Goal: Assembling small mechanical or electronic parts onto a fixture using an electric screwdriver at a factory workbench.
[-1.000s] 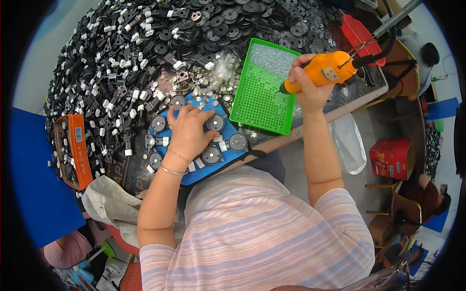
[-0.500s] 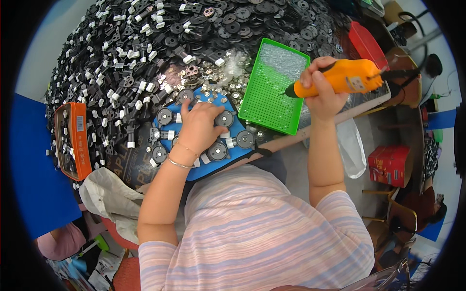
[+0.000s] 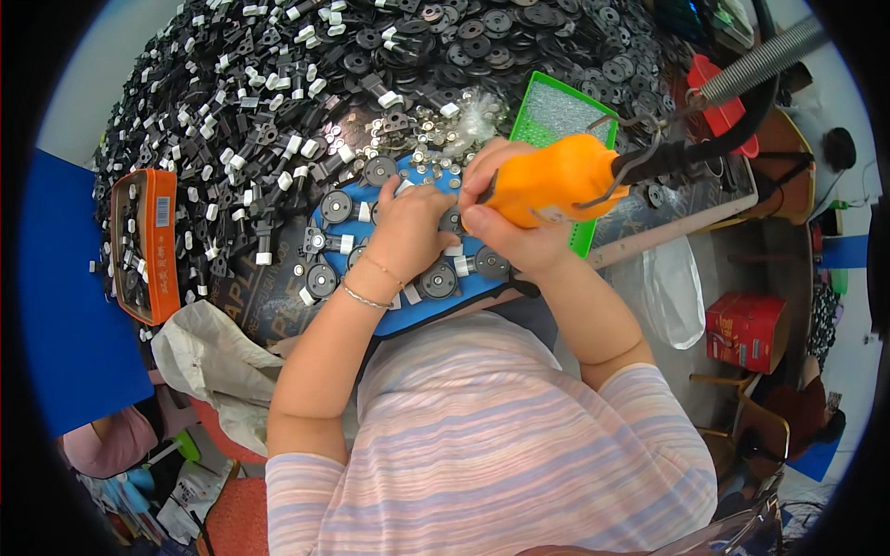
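From my far seat I see a big heap of black parts with white ends (image 3: 250,120) on the left side of the table (image 3: 667,232), and black wheels (image 3: 496,23) are heaped at the top. An orange box (image 3: 163,250) stands at the left edge of the heap. Small metal pieces (image 3: 434,141) and a crumpled clear plastic (image 3: 479,122) lie just beyond the blue board (image 3: 408,320). To the right of the board is the green tray (image 3: 583,239), and the screwdriver (image 3: 554,179), orange and thick, blocks a good part of it from my view. A spring (image 3: 765,65) and a black cable (image 3: 718,148) come from the upper right toward its back end.

The screwdriver is above the right part of the board and the near part of the tray. Its long axis runs almost sideways in my view, with the front pointing left, toward the board; the tip is hidden by the right hand (image 3: 505,213). This hand is wrapped firmly around the front of the screwdriver. The left hand (image 3: 408,227) lies over the board, fingers a little spread; I cannot tell if it pinches something below. A grey wheel (image 3: 451,221) shows between both hands.
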Tool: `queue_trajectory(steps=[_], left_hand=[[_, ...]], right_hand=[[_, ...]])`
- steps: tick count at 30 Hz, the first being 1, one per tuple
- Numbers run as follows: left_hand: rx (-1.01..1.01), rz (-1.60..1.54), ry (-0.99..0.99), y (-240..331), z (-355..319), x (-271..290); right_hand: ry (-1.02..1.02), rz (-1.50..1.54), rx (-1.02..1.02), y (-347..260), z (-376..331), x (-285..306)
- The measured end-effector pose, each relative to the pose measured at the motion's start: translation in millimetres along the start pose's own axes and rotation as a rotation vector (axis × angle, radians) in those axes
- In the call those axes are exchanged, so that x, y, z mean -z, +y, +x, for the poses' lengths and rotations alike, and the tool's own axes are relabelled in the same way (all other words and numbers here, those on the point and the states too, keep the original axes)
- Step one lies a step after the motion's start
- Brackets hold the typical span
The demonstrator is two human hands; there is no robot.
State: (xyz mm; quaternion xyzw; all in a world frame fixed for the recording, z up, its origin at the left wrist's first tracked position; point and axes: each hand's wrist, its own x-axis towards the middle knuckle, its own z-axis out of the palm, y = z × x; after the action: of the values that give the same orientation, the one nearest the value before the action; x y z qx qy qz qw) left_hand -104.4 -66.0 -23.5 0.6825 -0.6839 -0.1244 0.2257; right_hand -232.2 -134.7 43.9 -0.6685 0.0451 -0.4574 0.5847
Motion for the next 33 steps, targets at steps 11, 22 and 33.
queue_trajectory(steps=[11,22,33], left_hand=[[-0.03,0.011,-0.001,1,1,3],[0.055,-0.018,-0.086,11,2,12],[0.071,0.013,-0.106,15,2,15]], right_hand=[[-0.16,-0.049,0.043,13,5,7],[-0.112,0.496,-0.002,-2,-2,64],[0.499,-0.045,0.074,-13,-10,117]])
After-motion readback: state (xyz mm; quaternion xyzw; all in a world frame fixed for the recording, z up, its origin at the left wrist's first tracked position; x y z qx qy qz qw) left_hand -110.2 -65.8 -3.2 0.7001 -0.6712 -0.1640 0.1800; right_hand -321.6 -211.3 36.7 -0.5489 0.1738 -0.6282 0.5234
